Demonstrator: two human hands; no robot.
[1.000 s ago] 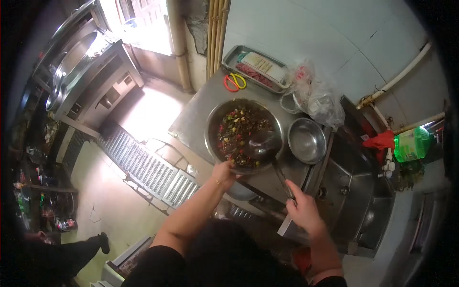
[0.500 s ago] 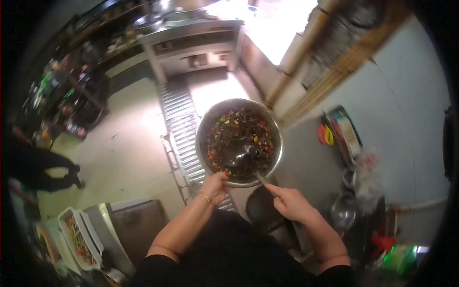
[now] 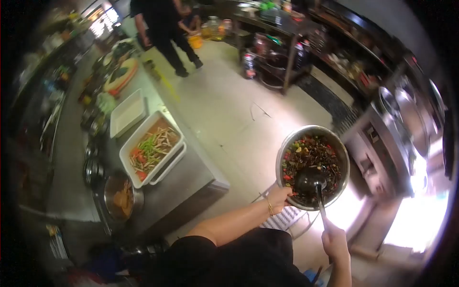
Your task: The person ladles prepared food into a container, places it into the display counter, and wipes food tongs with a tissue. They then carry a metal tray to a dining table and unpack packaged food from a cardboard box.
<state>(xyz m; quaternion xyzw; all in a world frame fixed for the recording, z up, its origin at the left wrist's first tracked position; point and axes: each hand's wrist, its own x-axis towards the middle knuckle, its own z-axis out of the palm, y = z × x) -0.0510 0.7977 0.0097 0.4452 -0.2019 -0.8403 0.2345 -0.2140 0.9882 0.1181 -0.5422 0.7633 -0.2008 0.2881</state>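
A deep round metal pot is held out over the floor. Inside it is a dark mixture with red, green and pale chopped pieces. The fingers of my left hand are closed on the pot's near-left rim, with the thumb over the edge. My right hand is wrapped around the handle of a metal ladle. The ladle's bowl rests down in the dark mixture, partly covered by it.
On the left, a steel counter carries a white tub of cut vegetables, an empty white tray and a metal bowl. Another person stands farther back. A metal stove unit is at the right.
My view has swung left, bringing the counter and the other person into sight. The pot and ladle turned along with me, both still held.
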